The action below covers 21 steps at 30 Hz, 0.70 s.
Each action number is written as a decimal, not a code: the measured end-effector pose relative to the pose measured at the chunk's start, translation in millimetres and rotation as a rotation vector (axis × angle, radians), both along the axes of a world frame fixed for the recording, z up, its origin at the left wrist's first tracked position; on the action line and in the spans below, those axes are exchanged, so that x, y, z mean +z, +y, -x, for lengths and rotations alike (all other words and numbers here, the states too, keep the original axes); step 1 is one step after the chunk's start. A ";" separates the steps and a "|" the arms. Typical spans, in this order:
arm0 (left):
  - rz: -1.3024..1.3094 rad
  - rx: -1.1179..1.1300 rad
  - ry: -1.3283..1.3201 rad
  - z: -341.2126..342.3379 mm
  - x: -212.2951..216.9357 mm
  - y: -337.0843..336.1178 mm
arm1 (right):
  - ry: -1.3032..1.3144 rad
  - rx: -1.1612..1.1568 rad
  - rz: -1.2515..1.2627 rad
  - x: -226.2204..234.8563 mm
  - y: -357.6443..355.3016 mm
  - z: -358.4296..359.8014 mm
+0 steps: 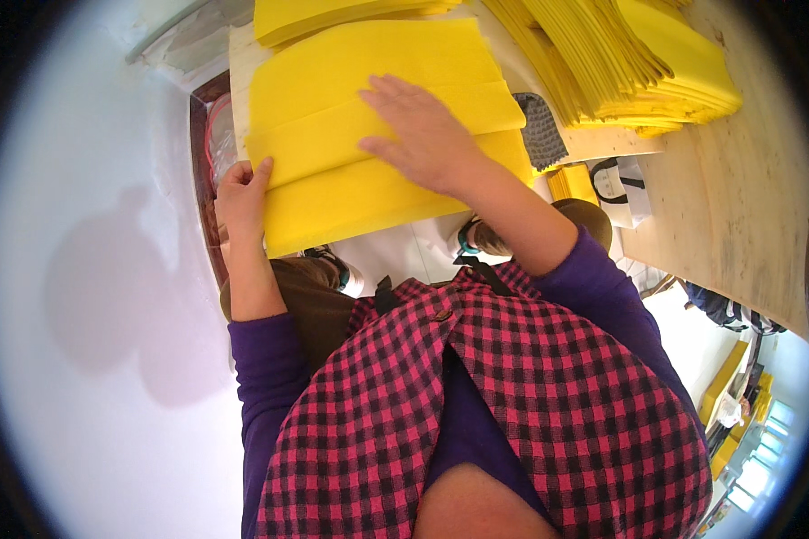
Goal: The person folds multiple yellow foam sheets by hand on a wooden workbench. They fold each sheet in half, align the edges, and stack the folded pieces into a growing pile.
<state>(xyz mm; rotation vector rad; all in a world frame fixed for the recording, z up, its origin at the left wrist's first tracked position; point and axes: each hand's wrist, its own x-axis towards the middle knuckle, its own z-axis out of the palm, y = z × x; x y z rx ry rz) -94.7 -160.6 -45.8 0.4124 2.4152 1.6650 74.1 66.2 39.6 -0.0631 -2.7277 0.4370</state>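
A large sheet of yellow fabric [351,202] lies in front of me, with a folded layer across its upper part and its near edge reaching past the table edge. My left hand [241,202] pinches the left edge of the fabric at the fold, thumb on top and fingers curled. Over the middle of the folded layer, my right hand [418,130] is spread out with fingers extended; whether the whole palm touches the cloth I cannot tell.
More folded yellow fabric [351,16] lies beyond the sheet. A tall pile of yellow pieces [602,54] stands at far right on the wooden table [728,198]. A grey textured cloth [539,130] sits beside the sheet. Lower right is a white bag [634,193]; a pale wall [108,269] is at left.
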 end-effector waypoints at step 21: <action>-0.007 -0.004 -0.003 1.5 -7.0 0.9 | -0.426 -0.319 -0.122 -41.3 28.9 -30.7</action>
